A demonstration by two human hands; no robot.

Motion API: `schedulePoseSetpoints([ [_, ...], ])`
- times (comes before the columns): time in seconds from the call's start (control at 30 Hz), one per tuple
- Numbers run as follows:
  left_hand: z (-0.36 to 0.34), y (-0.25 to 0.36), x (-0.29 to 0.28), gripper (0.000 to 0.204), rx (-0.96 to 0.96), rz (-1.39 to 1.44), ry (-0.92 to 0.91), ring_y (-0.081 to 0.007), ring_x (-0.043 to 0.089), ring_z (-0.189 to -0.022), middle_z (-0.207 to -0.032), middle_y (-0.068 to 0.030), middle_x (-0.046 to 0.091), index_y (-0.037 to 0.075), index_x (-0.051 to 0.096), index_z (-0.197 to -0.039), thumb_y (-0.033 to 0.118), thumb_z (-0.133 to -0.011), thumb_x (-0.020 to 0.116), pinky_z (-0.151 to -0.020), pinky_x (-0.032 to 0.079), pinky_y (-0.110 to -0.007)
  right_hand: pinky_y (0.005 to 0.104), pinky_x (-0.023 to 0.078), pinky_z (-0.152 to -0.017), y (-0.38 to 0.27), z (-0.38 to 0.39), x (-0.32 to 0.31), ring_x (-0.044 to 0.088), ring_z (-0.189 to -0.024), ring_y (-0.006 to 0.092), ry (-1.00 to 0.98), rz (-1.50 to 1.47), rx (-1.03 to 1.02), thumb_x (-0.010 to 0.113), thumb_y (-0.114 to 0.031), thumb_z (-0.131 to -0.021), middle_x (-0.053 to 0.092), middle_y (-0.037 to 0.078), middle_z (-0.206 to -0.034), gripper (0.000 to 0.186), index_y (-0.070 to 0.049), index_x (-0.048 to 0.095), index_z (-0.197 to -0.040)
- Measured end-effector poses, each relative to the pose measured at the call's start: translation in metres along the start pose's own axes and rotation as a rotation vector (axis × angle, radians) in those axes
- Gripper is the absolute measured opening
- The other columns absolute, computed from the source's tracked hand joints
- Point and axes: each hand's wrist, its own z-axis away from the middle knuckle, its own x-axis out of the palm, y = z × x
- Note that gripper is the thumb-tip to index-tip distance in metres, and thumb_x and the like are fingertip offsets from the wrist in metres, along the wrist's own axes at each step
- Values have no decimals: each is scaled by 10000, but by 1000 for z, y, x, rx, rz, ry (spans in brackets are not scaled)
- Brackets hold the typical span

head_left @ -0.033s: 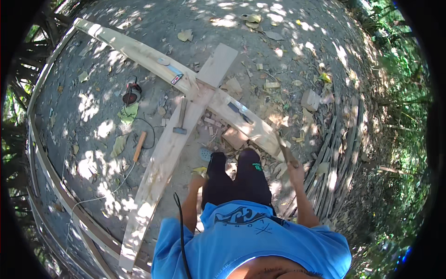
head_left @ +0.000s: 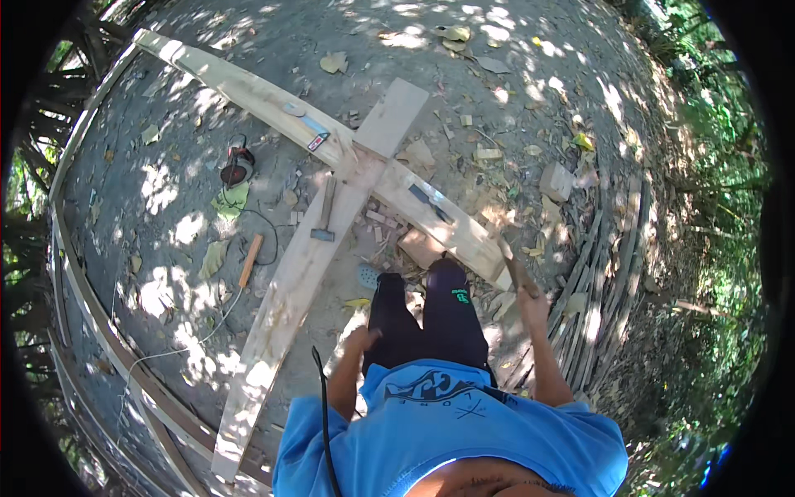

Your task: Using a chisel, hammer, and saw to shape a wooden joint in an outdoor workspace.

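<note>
My right hand [head_left: 532, 305] is closed around a narrow brown piece [head_left: 518, 272], wood or a wooden handle, that touches or overlaps the near right end of a pale plank [head_left: 476, 244]. My left hand [head_left: 361, 340] hangs beside my left thigh; its fingers are too small to read. Before me the plank crosses a second long plank [head_left: 281, 302] on the ground. On that second plank lies a hammer [head_left: 325, 217], head toward me. A dark flat tool [head_left: 429, 203] rests on the right arm, and a hand tool with a bluish blade [head_left: 306, 123] on the far left arm.
A red and black power tool [head_left: 238, 168] sits on the ground at left, near an orange block on a cord [head_left: 250, 261]. Wood offcuts [head_left: 381, 219] and a wood block [head_left: 556, 180] lie about. Thin strips [head_left: 592, 290] are piled at right; long boards [head_left: 116, 348] line the left.
My left hand has drawn back a little and come closer to my thigh. My right hand, with the brown piece, has shifted only slightly.
</note>
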Motion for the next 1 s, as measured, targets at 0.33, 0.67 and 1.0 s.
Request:
schedulePoseSetpoints([
  [0.33,116,23,-6,389,240,502,-477,-332,672,-677,-729,-194,675,32,708,-790,381,-903,578,-645,525,-446,361,477,-883,-243,-158,39,624,-1013,249,-254,-23,-371,701,-223,-870,667,148,-1109,464,-18,590,-1272],
  [0.67,-255,161,-204,381,139,781,1132,-395,603,-922,-981,-230,627,-14,581,-1092,283,-864,655,-797,468,-463,218,349,-493,-306,-283,229,455,-561,42,-660,-467,-773,631,-85,-906,545,-14,-726,454,24,531,-1335],
  [1.0,-465,113,-303,323,-272,76,1549,-419,603,-970,-1077,-219,615,8,620,-1071,261,-871,634,-812,496,-502,236,469,-698,-178,-380,280,568,-770,96,-846,-521,-871,692,-292,-830,636,58,-948,630,59,532,-1327],
])
